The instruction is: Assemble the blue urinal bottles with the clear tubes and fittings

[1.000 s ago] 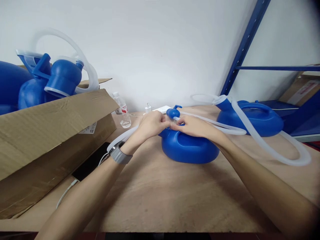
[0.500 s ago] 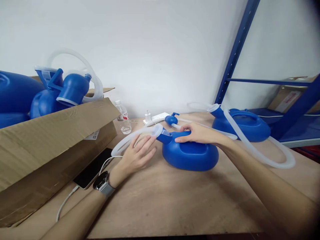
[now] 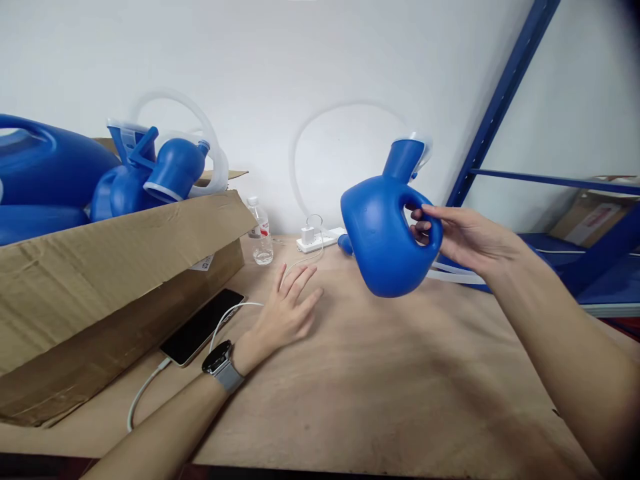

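Note:
A blue plastic urinal bottle [image 3: 380, 233] with a loop handle hangs upright above the table, its neck pointing up. My right hand [image 3: 463, 237] is closed around that handle from the right. From the white-rimmed mouth of the bottle, a clear hose [image 3: 295, 150] arcs left and down in front of the wall. My left hand [image 3: 293, 303], fingers spread and holding nothing, is over the table left of the bottle. A white cable [image 3: 240, 305] passes close by it. Part of a small blue piece [image 3: 345, 244] shows behind the bottle.
At left, a cardboard box [image 3: 125, 267] holds several blue bottles [image 3: 55, 163] and hoses. Beside it lie a phone [image 3: 203, 327] and a water bottle [image 3: 260, 233]. A power strip [image 3: 320, 240] sits by the wall. A blue shelf rack [image 3: 505, 100] stands at right.
My right hand has lifted the urinal bottle off the table and turned it upright, its grip now on the handle. The hose has risen with it, away from my left hand.

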